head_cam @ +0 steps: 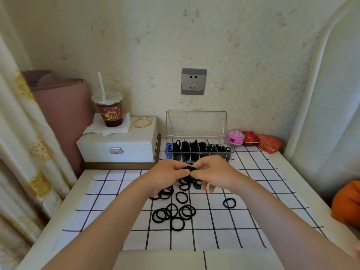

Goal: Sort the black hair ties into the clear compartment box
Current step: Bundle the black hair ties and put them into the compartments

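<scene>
Head view: a white table fills the lower half of the frame, with a white cloth with a black grid spread over it. A pale patterned curtain hangs down the left edge and a white padded panel rises along the right edge. A dusty pink roll stands at middle left, behind a white latch box.

Centre frame, at the far edge of the cloth, sits the clear compartment box with its lid standing upright against the wall. Most of its compartments hold black ties, and the leftmost holds something blue.

Just in front of the box, the left hand and the right hand meet above the cloth. Both have their fingers curled, pinching a bunch of black hair ties between them.

Below the hands, loose black hair ties lie scattered and overlapping on the cloth. A single tie lies apart to the right.

A grey wall socket is above the box. A lidded drink cup with a straw stands on a napkin on the latch box, beside gold bangles. Right of the clear box are a pink round case and two red boxes. An orange object, cut off by the frame, shows at the right edge.
</scene>
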A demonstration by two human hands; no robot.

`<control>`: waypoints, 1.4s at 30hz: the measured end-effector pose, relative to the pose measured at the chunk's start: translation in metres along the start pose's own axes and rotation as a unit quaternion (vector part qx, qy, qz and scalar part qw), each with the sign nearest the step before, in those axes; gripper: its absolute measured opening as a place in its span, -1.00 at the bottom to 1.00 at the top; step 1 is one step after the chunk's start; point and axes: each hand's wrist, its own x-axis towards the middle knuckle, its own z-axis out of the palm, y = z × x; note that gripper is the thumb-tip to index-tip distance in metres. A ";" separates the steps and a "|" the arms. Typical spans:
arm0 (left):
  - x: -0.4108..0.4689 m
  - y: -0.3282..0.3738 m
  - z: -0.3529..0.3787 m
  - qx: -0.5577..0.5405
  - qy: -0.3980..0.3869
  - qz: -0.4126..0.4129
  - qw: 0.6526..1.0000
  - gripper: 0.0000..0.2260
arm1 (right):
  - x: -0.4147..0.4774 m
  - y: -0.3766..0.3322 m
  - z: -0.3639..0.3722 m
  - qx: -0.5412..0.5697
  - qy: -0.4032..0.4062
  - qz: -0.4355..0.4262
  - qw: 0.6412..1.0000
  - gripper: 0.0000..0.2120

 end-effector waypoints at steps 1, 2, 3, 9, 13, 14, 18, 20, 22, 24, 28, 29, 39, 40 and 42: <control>0.000 0.001 0.000 -0.012 0.002 -0.001 1.000 -0.79 | 0.000 0.000 -0.003 0.016 0.005 0.003 1.000 -0.84; -0.001 0.001 -0.001 -0.026 0.003 -0.001 1.000 -0.79 | 0.000 0.000 -0.005 0.026 0.018 0.004 0.999 -0.79; -0.001 0.002 -0.002 -0.038 0.003 0.001 0.999 -0.79 | 0.000 0.001 -0.007 0.032 0.032 0.005 0.999 -0.73; 0.000 0.004 -0.002 -0.065 0.013 0.007 0.998 -0.78 | -0.005 0.002 -0.007 0.137 -0.079 0.049 0.986 -0.64; -0.001 0.006 0.001 -0.105 0.021 0.004 0.994 -0.80 | -0.004 0.001 -0.009 0.162 -0.067 0.042 0.984 -0.70; -0.002 0.008 0.001 -0.111 0.020 0.007 0.994 -0.82 | -0.003 0.002 -0.010 0.168 -0.060 0.039 0.983 -0.70; -0.003 0.011 0.003 -0.138 0.004 0.016 0.990 -0.81 | 0.001 0.006 -0.012 0.195 -0.023 0.037 0.980 -0.72; -0.002 0.012 0.005 -0.121 -0.008 0.024 0.992 -0.78 | 0.004 0.009 -0.013 0.194 -0.010 0.041 0.980 -0.74; 0.002 0.012 0.006 -0.111 -0.020 0.031 0.993 -0.74 | 0.007 0.010 -0.017 0.183 0.003 0.043 0.982 -0.76; 0.009 0.012 0.004 -0.103 -0.023 0.029 0.994 -0.68 | 0.014 0.011 -0.026 0.179 0.024 0.048 0.982 -0.79; 0.033 0.020 -0.001 -0.015 0.061 0.042 0.997 -0.69 | 0.035 0.011 -0.052 0.209 0.108 0.059 0.970 -0.82; 0.040 0.024 -0.002 0.021 0.101 0.061 0.993 -0.73 | 0.042 0.011 -0.058 0.216 0.129 0.061 0.966 -0.80; 0.118 0.032 0.009 0.278 0.141 0.170 0.935 -0.61 | 0.105 0.020 -0.077 0.025 0.266 0.033 0.963 -0.83; 0.123 0.029 0.010 0.294 0.138 0.170 0.930 -0.58 | 0.109 0.022 -0.076 -0.036 0.272 0.033 0.961 -0.83; 0.130 0.024 0.011 0.316 0.140 0.171 0.923 -0.56 | 0.113 0.024 -0.075 -0.167 0.282 0.043 0.944 -0.79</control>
